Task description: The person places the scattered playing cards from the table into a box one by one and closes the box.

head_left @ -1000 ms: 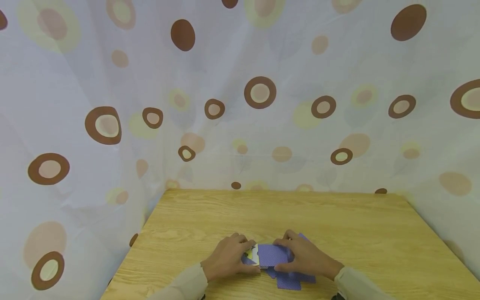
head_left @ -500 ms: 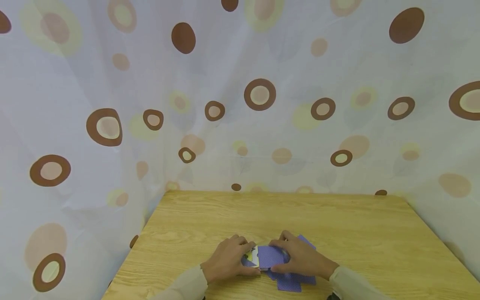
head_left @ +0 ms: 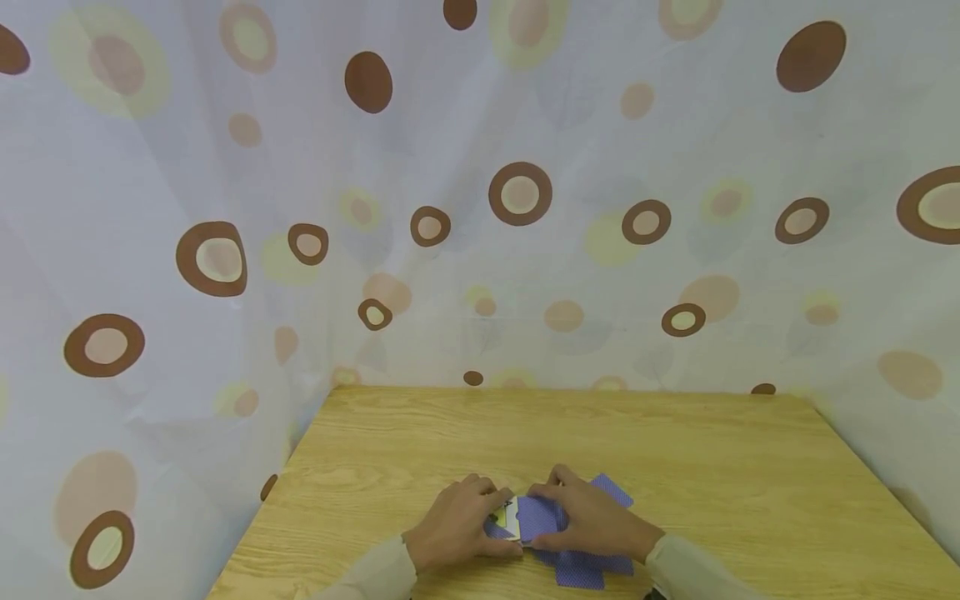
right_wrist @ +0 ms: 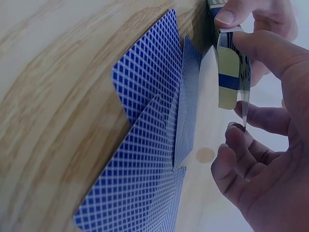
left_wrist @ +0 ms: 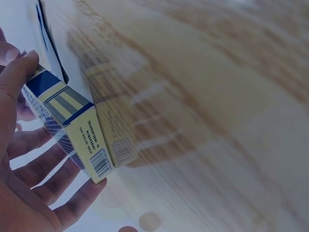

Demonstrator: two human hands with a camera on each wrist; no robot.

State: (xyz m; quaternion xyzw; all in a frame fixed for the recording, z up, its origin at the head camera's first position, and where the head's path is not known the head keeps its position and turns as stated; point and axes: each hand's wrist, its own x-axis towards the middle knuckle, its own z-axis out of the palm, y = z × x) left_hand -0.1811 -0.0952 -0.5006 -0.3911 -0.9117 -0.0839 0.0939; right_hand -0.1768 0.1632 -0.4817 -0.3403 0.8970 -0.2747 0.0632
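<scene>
My left hand (head_left: 452,528) grips a yellow and blue playing card box (left_wrist: 87,137) around its sides, thumb on one edge and fingers on the other. The box lies sideways just above the table, its barcode end toward the left. At its right end, my right hand (head_left: 596,518) holds blue-backed playing cards (head_left: 536,518) between thumb and fingers, lined up with the box's mouth. A yellow flap (right_wrist: 228,79) with a blue stripe sticks out from that mouth in the right wrist view. How deep the cards sit inside is hidden.
Several loose blue-backed cards (right_wrist: 130,174) lie fanned and overlapping on the wooden table (head_left: 675,450), beneath and around the right hand. A curtain (head_left: 480,275) with brown and yellow circles hangs behind the table and along both sides.
My right hand has moved left toward the box, and less of the held cards shows between hand and box. The left hand keeps its grip on the box.
</scene>
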